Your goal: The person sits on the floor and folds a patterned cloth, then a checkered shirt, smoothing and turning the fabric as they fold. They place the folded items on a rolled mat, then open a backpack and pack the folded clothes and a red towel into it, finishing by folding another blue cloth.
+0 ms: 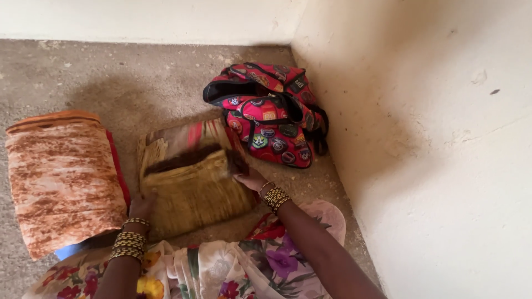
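A folded yellow-brown cloth (191,188) is seen lying flat on the concrete floor (138,83) at frame centre, pressed at both near corners. The left hand (141,207) is laid palm-down on the lower left corner; the right hand (249,178) is pinched on the right edge, by the dark fringe. Neither is clenched. The cloth is judged soft, light and limp, likely to sag and unfold if lifted by one corner, so it is best taken along the folded edges with both hands. An orange-and-cream folded cloth (64,180) is stacked just beside it at left, nearly touching. A red patterned bag (266,113), open-topped, is set in the upper-centre corner, close to the cloth's far right corner. The wall (432,138) closes off the right side; open floor is left only toward upper left.
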Motion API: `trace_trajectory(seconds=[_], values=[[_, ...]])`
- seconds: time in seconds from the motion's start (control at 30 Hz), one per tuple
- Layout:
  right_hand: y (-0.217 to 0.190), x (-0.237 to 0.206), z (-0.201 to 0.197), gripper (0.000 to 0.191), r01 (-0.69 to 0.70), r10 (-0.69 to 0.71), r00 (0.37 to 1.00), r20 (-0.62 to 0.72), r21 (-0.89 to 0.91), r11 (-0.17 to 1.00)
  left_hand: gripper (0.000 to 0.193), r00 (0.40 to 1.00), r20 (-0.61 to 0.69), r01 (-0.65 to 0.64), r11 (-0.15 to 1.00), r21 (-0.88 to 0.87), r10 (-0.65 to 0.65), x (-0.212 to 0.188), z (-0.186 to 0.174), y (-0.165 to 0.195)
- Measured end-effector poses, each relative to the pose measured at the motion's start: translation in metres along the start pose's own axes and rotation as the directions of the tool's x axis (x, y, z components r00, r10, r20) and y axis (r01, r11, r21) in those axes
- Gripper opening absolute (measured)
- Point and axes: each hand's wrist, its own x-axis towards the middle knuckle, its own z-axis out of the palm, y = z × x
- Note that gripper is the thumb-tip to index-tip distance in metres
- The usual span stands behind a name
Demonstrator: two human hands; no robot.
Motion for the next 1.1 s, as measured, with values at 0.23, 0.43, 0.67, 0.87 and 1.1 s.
trace_trajectory(seconds=[0.23,0.43,0.67,0.87,1.1], values=[[-0.014,-0.011,-0.008,0.073,-0.168,0.132,0.932,-0.337,-0.083,0.982,0.077,0.994,0.103,0.034,0.999,-0.023,-0.031,-0.003,-0.01,-0.023],[-0.003,-0.005,0.016,0.075,0.152,-0.25,0.942,-0.224,-0.378,0.913,0.086,1.0,0.021,-0.007,0.991,0.134,0.005,-0.017,-0.008,-0.017],[0.002,0.001,0.008,0.066,-0.003,0.044,0.994,-0.099,0.382,0.924,0.085,0.944,-0.062,-0.326,0.944,-0.05,0.323,-0.025,-0.004,-0.01],[0.0,-0.013,0.004,0.084,-0.252,0.039,0.924,-0.38,-0.53,0.81,0.085,0.995,0.041,-0.094,0.934,0.344,0.085,-0.013,-0.009,-0.01],[-0.01,-0.034,0.016,0.047,0.146,-0.201,0.98,-0.002,-0.677,0.721,0.085,0.989,0.047,-0.135,0.745,0.653,0.138,-0.042,-0.007,-0.01]])
